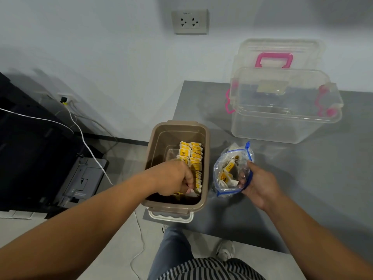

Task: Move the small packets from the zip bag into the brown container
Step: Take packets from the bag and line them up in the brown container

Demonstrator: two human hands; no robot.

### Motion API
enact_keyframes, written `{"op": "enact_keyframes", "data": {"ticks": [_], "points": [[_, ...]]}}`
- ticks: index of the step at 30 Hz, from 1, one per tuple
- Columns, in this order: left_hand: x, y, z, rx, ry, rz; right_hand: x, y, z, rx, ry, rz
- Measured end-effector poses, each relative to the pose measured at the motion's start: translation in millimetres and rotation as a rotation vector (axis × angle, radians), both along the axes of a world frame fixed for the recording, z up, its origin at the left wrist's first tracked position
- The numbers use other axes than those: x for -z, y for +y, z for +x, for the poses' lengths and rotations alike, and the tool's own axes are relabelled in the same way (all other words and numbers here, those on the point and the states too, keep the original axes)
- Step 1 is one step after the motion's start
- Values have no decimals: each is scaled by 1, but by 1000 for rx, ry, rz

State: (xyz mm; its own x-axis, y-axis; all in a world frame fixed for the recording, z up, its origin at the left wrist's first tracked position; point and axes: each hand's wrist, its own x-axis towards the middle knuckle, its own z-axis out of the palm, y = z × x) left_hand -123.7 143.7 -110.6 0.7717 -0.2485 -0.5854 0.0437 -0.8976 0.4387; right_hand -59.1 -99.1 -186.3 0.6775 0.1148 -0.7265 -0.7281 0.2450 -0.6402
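Your left grip (175, 178) pinches a small packet (191, 192) inside the brown container (206, 150); at its 3 o'clock, your right grip (259, 185) clasps the open zip bag (230, 168) on the table (302, 168).

Yellow-and-white packets (191, 156) fill a brown container (205, 158); blue-edged zip bag (232, 170), pink-handled clear box (286, 110), grey worktop (302, 178), striped shirt (212, 269).

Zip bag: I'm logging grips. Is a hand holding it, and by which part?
Yes. The right hand holds the zip bag by the blue zip edge of its open mouth.
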Motion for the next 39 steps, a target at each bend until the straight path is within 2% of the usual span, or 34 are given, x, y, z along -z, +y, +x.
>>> {"op": "enact_keyframes", "data": {"ticks": [8, 15, 31, 39], "points": [[15, -1, 9, -19, 141, 2, -1, 3, -1, 10, 4, 2], [31, -7, 12, -32, 17, 87, 0, 3, -2, 26, 13, 8], [33, -15, 14, 98, 3, 212, 5, 6, 2, 35, 22, -6], [3, -6, 20, -12, -19, 78, 4, 2, 2, 6, 6, -5]]}}
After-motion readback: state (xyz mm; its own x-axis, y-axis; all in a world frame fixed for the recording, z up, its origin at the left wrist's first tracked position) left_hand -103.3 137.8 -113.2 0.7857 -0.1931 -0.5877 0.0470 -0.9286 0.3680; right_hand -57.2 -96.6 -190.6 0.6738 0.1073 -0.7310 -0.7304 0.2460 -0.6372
